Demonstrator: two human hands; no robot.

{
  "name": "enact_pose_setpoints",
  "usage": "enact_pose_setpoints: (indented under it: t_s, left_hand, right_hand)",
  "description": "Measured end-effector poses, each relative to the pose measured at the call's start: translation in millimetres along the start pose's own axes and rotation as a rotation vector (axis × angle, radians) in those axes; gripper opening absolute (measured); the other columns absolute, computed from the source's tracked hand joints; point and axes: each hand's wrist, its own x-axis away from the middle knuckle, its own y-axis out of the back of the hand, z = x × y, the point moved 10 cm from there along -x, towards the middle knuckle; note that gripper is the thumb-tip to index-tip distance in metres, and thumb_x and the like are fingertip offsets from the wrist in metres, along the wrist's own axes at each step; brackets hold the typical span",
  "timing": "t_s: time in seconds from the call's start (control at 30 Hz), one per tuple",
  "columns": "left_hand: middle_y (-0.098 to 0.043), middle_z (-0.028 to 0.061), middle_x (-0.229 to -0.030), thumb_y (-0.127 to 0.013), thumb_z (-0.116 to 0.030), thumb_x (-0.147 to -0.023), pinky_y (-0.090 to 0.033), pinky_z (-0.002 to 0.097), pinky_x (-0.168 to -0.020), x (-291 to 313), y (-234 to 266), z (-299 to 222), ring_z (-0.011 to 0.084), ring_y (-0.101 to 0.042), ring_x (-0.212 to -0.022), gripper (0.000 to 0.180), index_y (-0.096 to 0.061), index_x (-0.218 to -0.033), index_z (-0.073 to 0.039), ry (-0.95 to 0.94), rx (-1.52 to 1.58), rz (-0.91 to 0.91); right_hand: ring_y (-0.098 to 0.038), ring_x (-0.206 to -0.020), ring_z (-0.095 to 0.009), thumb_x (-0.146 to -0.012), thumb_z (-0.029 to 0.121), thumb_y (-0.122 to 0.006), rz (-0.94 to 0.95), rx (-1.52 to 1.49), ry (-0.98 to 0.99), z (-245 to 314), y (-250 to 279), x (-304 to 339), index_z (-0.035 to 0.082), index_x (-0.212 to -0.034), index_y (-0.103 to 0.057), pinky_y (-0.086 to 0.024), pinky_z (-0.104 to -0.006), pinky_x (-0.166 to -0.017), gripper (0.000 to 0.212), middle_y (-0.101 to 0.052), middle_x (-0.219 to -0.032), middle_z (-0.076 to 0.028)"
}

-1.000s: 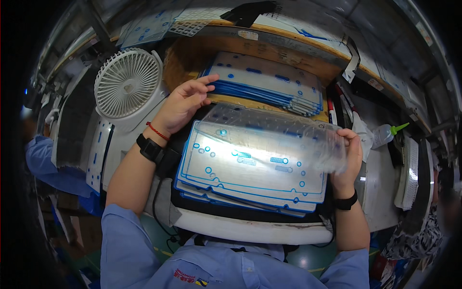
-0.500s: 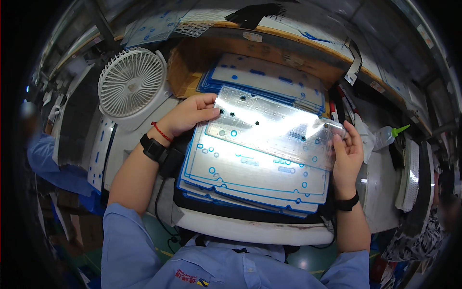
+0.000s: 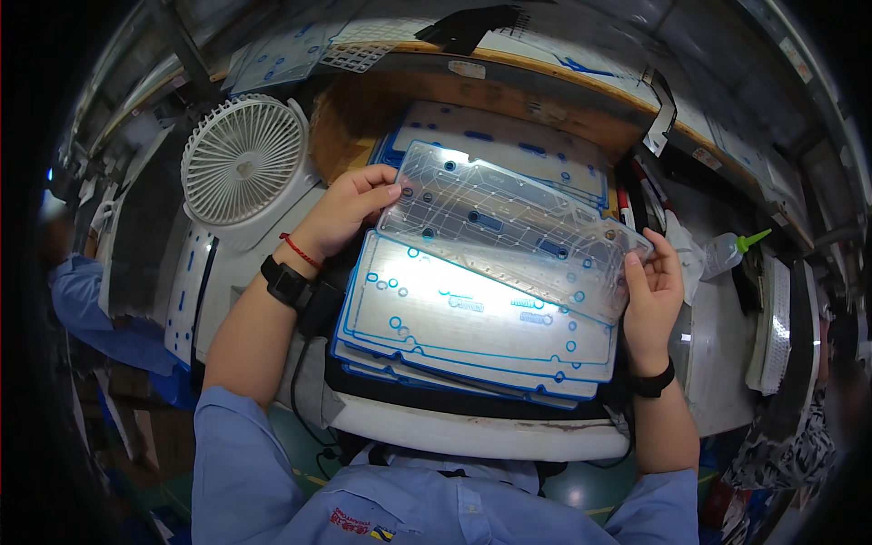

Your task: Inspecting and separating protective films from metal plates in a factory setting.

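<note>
A clear plastic sheet (image 3: 509, 222) with fine printed lines, small holes and notched edges is held up between my two hands. My left hand (image 3: 356, 204) pinches its left end between thumb and fingers. At the other end, my right hand (image 3: 654, 295) grips the right edge, thumb on top. Below the sheet lies a stack of flat panels (image 3: 472, 336) with blue edges and blue ring marks, which the sheet partly covers. Farther back, another pile of similar blue-edged panels (image 3: 490, 136) rests in a wooden bay.
A white fan (image 3: 243, 162) stands at the left. On the right are a bottle with a green nozzle (image 3: 727, 252) and red-handled tools (image 3: 625, 209). A wooden shelf edge (image 3: 545, 77) runs across the back. Another person's blue sleeve (image 3: 82, 291) shows at the far left.
The sheet has tilted, its left end shifting up and slightly left; the bright glare has left most of it, so its printed lines show. Both hands keep their hold.
</note>
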Motion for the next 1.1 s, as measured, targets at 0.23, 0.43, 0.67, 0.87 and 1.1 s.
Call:
enact_pose_setpoints:
  t_s: [0.23,0.43,0.67,0.87,1.1]
  left_hand:
    - [-0.053,-0.0067,-0.072,-0.049,-0.021,-0.095,-0.038,0.016,-0.061,1,-7,4,0.0011,-0.046,-0.063,0.021,-0.06,-0.105,-0.006,0.057,0.021,0.054]
    - [-0.055,-0.0043,-0.072,-0.05,-0.023,-0.096,-0.036,0.0165,-0.06,-5,16,10,0.0038,-0.049,-0.065,0.025,-0.057,-0.112,-0.006,0.023,0.11,-0.059]
    - [-0.054,0.0122,-0.124,-0.046,-0.023,-0.096,-0.044,0.0233,-0.076,-3,15,-7,0.0116,-0.056,-0.091,0.057,-0.02,-0.144,-0.006,-0.039,0.204,-0.12]
    - [-0.048,0.0146,-0.133,-0.046,-0.024,-0.096,-0.045,0.0248,-0.081,-3,3,-13,0.0154,-0.057,-0.1,0.06,-0.017,-0.146,-0.006,-0.07,0.236,-0.065]
    - [-0.053,0.0122,-0.127,-0.049,-0.023,-0.095,-0.047,0.0244,-0.082,7,0,-71,0.015,-0.058,-0.1,0.053,-0.029,-0.141,-0.004,-0.212,0.006,-0.01]
  right_hand:
    - [-0.052,-0.069,-0.005,-0.088,0.0,-0.056,0.02,-0.105,0.036,-6,0,-3,-0.003,-0.121,-0.046,-0.044,-0.0176,-0.059,0.035,-0.054,-0.088,-0.003]
    - [-0.053,-0.07,-0.007,-0.092,0.004,-0.052,0.054,-0.102,0.033,-3,-4,-2,-0.003,-0.123,-0.045,-0.045,-0.0182,-0.061,0.033,-0.055,-0.092,-0.005]
    - [-0.053,-0.074,-0.008,-0.094,0.006,-0.048,0.031,-0.097,0.031,-7,2,-4,-0.003,-0.124,-0.045,-0.045,-0.02,-0.067,0.032,-0.055,-0.093,-0.005]
    - [-0.051,-0.082,-0.007,-0.092,0.005,-0.051,0.078,-0.048,0.047,-10,-3,-6,-0.002,-0.124,-0.046,-0.044,-0.0189,-0.071,0.033,-0.054,-0.095,-0.003]
    - [-0.055,-0.083,-0.011,-0.089,0.016,-0.059,0.219,0.207,0.025,-24,-16,-7,0.001,-0.11,-0.06,-0.044,-0.0228,-0.074,0.026,-0.059,-0.095,-0.004]
